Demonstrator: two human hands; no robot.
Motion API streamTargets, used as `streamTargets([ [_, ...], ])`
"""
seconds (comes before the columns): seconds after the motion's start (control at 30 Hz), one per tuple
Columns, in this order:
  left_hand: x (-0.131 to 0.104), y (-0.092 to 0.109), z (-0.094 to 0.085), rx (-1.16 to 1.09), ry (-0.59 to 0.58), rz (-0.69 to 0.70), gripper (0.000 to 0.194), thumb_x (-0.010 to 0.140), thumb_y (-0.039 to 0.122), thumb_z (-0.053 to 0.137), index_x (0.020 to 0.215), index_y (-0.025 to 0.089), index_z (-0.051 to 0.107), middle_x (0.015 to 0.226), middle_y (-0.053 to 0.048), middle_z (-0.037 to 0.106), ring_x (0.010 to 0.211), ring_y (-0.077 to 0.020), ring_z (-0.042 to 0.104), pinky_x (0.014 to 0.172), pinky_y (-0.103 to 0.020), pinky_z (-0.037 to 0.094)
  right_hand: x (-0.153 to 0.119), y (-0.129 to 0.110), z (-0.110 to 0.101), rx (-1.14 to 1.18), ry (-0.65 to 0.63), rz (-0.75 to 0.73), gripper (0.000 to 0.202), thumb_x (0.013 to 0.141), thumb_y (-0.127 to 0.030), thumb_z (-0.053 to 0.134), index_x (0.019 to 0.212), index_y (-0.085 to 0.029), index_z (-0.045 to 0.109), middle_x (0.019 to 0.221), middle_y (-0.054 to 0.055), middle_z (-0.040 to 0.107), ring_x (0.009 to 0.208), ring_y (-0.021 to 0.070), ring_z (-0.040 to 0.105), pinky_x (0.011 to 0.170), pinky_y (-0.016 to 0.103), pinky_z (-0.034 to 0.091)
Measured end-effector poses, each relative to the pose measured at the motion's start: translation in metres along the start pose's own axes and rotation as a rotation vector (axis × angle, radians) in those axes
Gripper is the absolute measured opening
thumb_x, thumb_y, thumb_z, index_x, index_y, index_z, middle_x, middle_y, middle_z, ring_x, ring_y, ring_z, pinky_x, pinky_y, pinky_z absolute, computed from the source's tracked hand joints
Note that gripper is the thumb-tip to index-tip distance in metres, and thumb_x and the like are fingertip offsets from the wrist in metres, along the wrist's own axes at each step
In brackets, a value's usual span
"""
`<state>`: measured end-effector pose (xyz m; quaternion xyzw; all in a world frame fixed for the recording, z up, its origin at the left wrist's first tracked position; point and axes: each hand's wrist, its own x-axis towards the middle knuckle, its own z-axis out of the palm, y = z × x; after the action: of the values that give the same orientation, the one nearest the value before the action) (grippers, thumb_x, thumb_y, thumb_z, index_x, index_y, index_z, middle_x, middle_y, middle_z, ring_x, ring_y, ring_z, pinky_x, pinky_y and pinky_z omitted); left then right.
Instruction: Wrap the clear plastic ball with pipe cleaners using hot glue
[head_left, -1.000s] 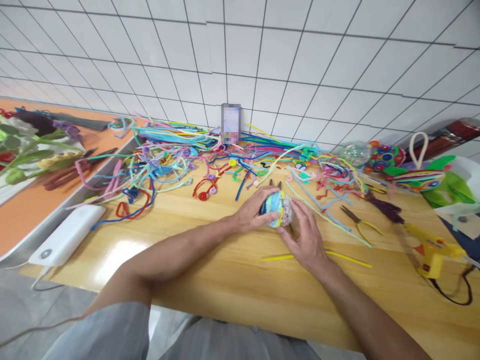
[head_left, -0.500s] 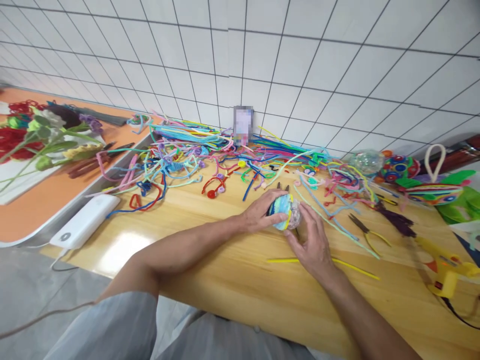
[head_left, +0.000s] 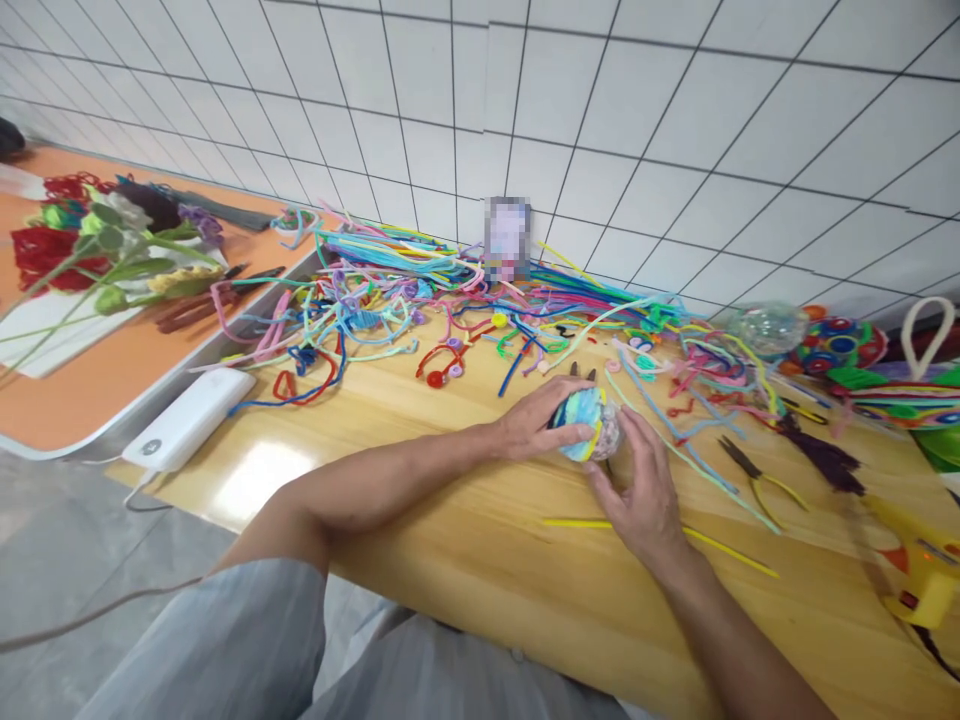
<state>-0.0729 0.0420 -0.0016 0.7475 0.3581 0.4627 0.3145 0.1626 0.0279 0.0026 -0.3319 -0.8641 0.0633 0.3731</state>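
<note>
A ball (head_left: 583, 420), striped in blues with a yellow band and a clear glittery side, is held above the wooden table (head_left: 450, 540). My left hand (head_left: 534, 420) wraps round its blue side, thumb across the front. On the clear side, my right hand (head_left: 641, 485) grips it between fingers and thumb. A yellow pipe cleaner (head_left: 731, 552) lies under my right wrist. Dark tool tips (head_left: 583, 372) show just behind the ball; the rest of that tool is mostly hidden.
Pliers (head_left: 757, 475) and a yellow glue gun (head_left: 926, 570) lie at the right. Colourful pipe cleaners (head_left: 405, 262) pile along the wall. A white power bank (head_left: 187, 418) sits at left, beside an orange table (head_left: 67, 400) with craft flowers. A clear ball (head_left: 769, 328) stands back right.
The view has shifted, so the whole scene sits a little further right in the picture. Both hands keep their hold on the ball, with hardly any change.
</note>
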Motion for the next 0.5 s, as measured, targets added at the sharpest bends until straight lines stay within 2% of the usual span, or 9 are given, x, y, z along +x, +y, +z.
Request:
streamTargets([
  [0.13,0.0005,-0.0014,0.0004,0.004,-0.009,-0.021,0.075,0.099,0.072,0.055,0.153,0.021,0.047,0.148,-0.017,0.060,0.142,-0.0334,0.056,0.124,-0.052,0.043,0.0001,-0.0003,-0.0004,-0.009,0.001,-0.007,0.080,0.099,-0.034,0.069,0.169,-0.020,0.032,0.156,0.023,0.054,0.146,0.0381,0.054,0.116,0.063,0.051],
  [0.27,0.0016,-0.0006,0.0000,0.000,-0.015,-0.026,0.079,0.099,0.074,0.053,0.153,0.017,0.047,0.147,-0.020,0.060,0.141,-0.0338,0.056,0.123,-0.051,0.044,0.0004,0.0001,-0.0007,-0.013,-0.003,-0.003,0.080,0.100,-0.035,0.069,0.169,-0.020,0.033,0.156,0.024,0.054,0.145,0.0379,0.054,0.115,0.063,0.052],
  [0.5,0.0005,-0.0029,0.0002,-0.007,-0.027,-0.032,0.078,0.099,0.074,0.052,0.156,0.021,0.046,0.151,-0.018,0.059,0.144,-0.0344,0.055,0.124,-0.053,0.043,0.0007,0.0011,-0.0006,-0.022,0.008,-0.020,0.080,0.099,-0.035,0.071,0.169,-0.018,0.034,0.155,0.025,0.054,0.145,0.0387,0.055,0.114,0.064,0.053],
])
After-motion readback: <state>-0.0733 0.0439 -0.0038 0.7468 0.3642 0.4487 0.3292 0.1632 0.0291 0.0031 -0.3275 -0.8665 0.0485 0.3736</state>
